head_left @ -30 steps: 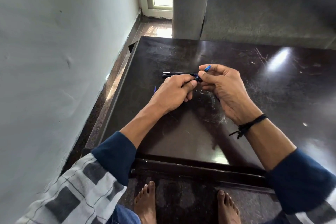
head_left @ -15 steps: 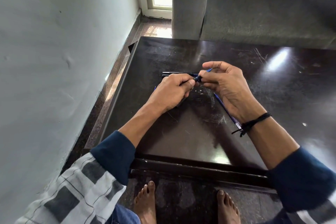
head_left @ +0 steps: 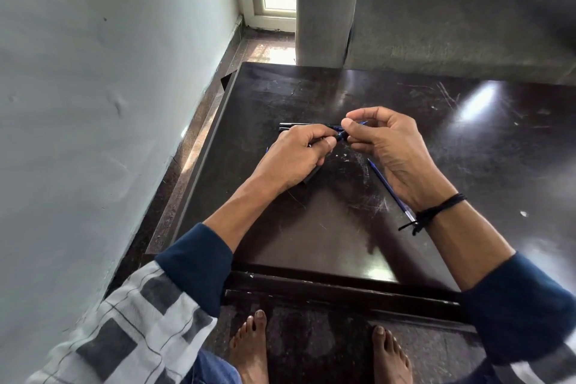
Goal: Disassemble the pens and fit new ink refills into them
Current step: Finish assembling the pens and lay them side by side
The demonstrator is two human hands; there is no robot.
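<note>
My left hand (head_left: 299, 156) grips a dark pen barrel (head_left: 311, 177) whose rear end sticks out below the palm. Its blue tip (head_left: 341, 135) points right, and my right hand (head_left: 389, 150) pinches that tip between thumb and forefinger. A thin blue refill (head_left: 389, 188) lies on the table under my right wrist, running diagonally toward the near right. Two more dark pens (head_left: 299, 126) lie side by side just behind my left hand. A small blue piece (head_left: 267, 150) shows at the left of my left hand.
The dark glossy table (head_left: 327, 237) is scratched, with its left edge near a pale wall (head_left: 93, 103). A grey sofa (head_left: 452, 15) stands behind the table. My bare feet (head_left: 249, 349) are on the floor below the near edge.
My right hand rose slightly and shifted its fingers on the pen tip. The blue refill under my right wrist has come into view. My left hand stayed put.
</note>
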